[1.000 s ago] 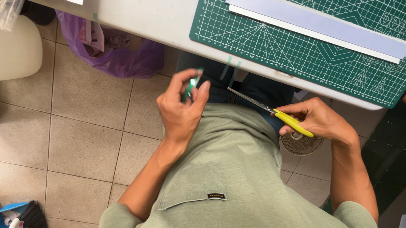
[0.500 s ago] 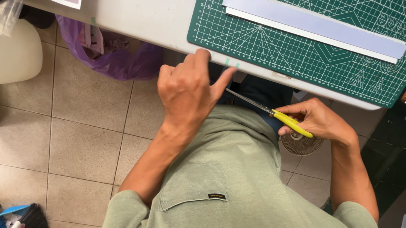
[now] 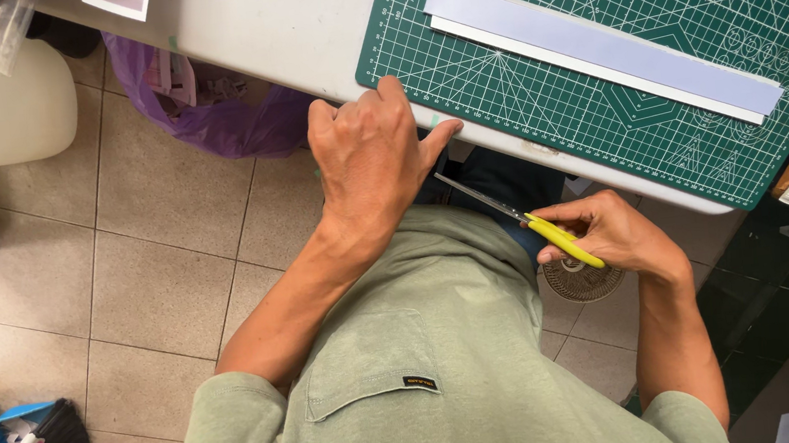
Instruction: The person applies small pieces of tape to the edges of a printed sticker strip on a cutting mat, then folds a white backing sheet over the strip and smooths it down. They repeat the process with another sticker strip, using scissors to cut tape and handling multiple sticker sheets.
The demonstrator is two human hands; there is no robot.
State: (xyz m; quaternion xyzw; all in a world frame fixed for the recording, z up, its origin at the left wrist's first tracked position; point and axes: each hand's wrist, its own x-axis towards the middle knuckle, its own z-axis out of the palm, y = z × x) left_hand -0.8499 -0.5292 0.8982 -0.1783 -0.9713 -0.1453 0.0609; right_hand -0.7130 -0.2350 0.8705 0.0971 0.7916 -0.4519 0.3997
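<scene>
– Yellow-handled scissors were seen clasped in the right hand, were they not?

– They were. The fingers were closed round the handles in front of the lap, below the table edge, and the blades (nearly shut, as far as could be made out) were pointed up and across toward the left hand. That hand's place was hardly altered from a second before.

– And what was changed?

– The left hand was lifted. A second earlier it had been held low by the blade tips, with a small teal scrap pinched in it; now it was brought up to the rim of the white table, at the near corner of the green cutting mat. Its fingers were curled over, knuckles up and thumb stretched along the edge.

– Was the scrap kept in it?

– That could not be told: the palm was turned away, and only a speck of green was glimpsed by the thumb. Snipping appeared to be paused, since nothing was offered to the blades.

– And on the mat?

– Two long pale paper strips were left lying slantwise, well apart from both hands (untouched). A purple plastic bag was slumped under the table.
</scene>
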